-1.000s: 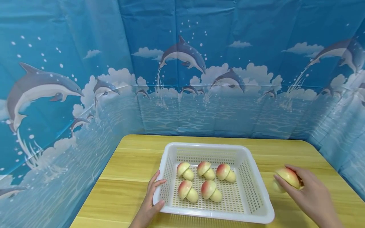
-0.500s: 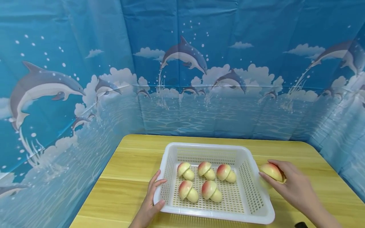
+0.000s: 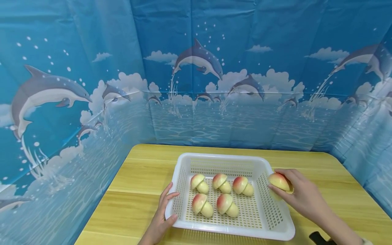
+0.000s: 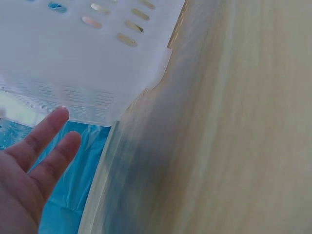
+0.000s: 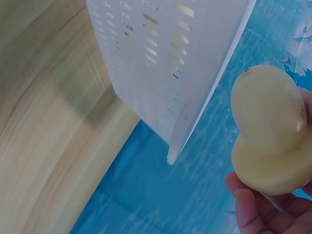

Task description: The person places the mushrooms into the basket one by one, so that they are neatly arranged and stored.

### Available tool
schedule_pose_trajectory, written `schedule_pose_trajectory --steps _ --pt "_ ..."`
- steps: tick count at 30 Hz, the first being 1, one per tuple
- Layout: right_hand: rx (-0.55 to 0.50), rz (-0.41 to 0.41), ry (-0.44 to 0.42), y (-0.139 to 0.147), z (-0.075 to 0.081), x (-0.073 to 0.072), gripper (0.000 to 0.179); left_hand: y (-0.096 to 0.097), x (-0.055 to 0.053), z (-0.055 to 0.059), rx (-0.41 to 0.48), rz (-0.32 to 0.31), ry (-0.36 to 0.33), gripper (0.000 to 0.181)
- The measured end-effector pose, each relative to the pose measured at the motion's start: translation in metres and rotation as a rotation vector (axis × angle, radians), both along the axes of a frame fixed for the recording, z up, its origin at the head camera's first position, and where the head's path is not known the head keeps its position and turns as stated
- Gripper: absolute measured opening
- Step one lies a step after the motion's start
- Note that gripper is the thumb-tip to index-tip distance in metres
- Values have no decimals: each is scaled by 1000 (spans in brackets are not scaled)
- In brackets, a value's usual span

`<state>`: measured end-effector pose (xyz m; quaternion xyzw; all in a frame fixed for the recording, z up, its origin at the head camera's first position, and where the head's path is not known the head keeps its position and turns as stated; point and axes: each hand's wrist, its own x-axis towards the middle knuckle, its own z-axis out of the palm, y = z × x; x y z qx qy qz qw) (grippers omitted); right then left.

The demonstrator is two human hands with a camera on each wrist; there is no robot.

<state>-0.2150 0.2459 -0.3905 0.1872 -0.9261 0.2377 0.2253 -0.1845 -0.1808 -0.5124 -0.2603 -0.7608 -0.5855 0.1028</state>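
A white plastic basket (image 3: 227, 230) with slotted walls holds several toy mushrooms, with pale yellow stems and caps blushed red. Two lie in the front row, one toy mushroom (image 3: 227, 205) to the right of another (image 3: 202, 205); three lie behind. My right hand (image 3: 301, 194) grips one more toy mushroom (image 3: 279, 182) over the basket's right rim, cap up. In the right wrist view, this mushroom (image 5: 270, 117) shows its stem and cap underside, with fingers around the cap. My left hand (image 3: 160, 216) touches the basket's left rim, fingers spread and mostly straight; the left wrist view shows two extended fingers (image 4: 51, 158).
The basket stands on a yellow wood-grain table (image 3: 134, 190). Blue sheeting (image 3: 190, 122) printed with dolphins surrounds the back and sides. A black object (image 3: 317, 237) shows at the bottom edge by my right forearm.
My right hand has carried its toy mushroom leftward from over the table to the basket's right rim. My left hand and the basket stay in place.
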Motion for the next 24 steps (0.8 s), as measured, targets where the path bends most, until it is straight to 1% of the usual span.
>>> schedule_pose_trajectory --steps 8,13,20,24 --pt "3 20 -84 -4 1 -1 49 0 0 1 5 -8 -1 55" --pt "28 40 -131 -8 1 -4 50 0 0 1 6 -8 3 56" --pt "70 87 -162 -15 4 -10 50 0 0 1 -12 6 10 56" --pt "94 97 -190 -19 4 -13 51 0 0 1 -5 0 2 56"
